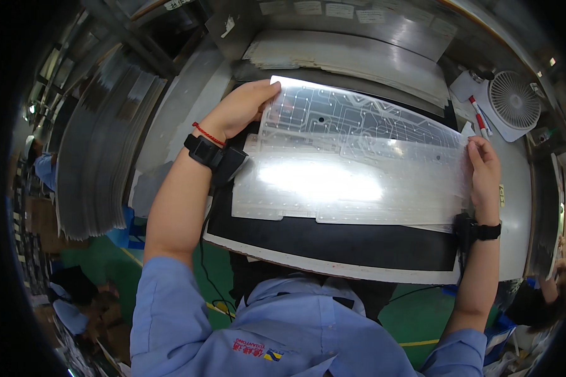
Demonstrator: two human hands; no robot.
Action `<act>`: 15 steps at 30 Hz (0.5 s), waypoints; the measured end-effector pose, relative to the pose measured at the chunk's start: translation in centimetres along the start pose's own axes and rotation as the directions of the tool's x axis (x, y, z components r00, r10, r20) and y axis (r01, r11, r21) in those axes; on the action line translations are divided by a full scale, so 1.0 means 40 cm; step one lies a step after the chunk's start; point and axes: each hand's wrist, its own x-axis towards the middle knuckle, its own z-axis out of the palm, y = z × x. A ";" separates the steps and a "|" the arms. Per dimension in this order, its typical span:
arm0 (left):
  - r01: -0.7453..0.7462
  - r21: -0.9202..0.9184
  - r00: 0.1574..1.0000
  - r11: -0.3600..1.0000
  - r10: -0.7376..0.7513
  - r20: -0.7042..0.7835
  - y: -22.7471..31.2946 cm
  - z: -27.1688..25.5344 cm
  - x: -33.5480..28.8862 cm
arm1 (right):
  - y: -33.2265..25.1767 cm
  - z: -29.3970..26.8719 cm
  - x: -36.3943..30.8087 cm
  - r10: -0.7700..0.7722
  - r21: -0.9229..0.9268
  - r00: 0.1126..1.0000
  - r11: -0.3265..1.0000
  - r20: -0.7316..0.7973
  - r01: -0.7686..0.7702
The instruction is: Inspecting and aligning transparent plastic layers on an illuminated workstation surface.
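Between my hands is a clear plastic sheet printed with circuit traces (365, 116), its far edge raised and tilted. My left hand (245, 107) pinches its far left corner, and my right hand (482, 164) grips its right edge between thumb and fingers. Beneath lies a pile of similar translucent sheets (258, 204), with a strong glare across the middle. Where the held sheet ends and the pile begins is hard to make out. The pile rests on a black mat (358, 242) over a white board.
Behind the mat lies a stack of pale sheets (346, 53). A white fan (512, 103) stands at the far right, beside a red and white pen (479, 118). Tall stacks of grey sheets (100, 144) hang at the left. Another person (75, 308) appears at the lower left.
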 end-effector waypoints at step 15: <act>-0.108 -0.045 0.988 0.993 0.102 -0.119 -0.013 -0.034 0.019 | -0.005 -0.002 0.001 0.084 0.216 0.996 0.973 0.026 -0.087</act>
